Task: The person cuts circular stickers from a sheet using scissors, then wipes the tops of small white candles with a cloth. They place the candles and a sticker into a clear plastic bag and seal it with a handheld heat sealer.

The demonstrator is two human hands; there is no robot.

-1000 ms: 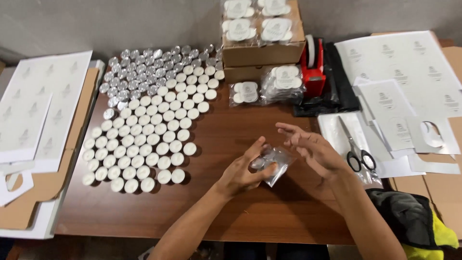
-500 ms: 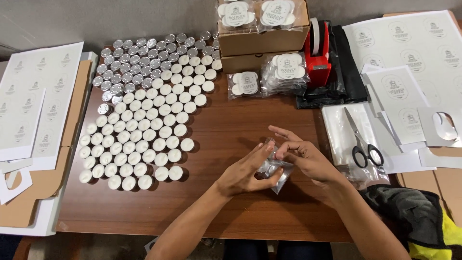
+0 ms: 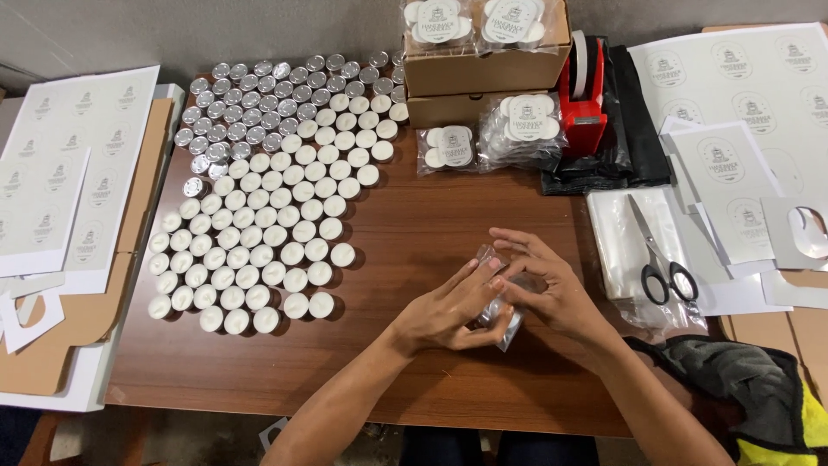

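My left hand [image 3: 453, 309] and my right hand [image 3: 545, 283] meet over the wooden table [image 3: 414, 216], both closed around a small clear plastic bag [image 3: 507, 321] that pokes out below the fingers. What the bag contains is hidden by my fingers. To the left lies a large spread of white tealight candles [image 3: 267, 233], with several empty silver tealight cups [image 3: 250, 103] behind them.
Cardboard boxes [image 3: 483, 65] with bagged candle packs [image 3: 522, 129] stand at the back. A red tape dispenser [image 3: 582, 91], black scissors [image 3: 660, 259] on clear bags, and label sheets [image 3: 742, 95] sit right. More label sheets [image 3: 60, 164] and cardboard lie left.
My hands have drawn closer together around the bag, and the fingers of my right hand have folded down onto it. The view has shifted slightly.
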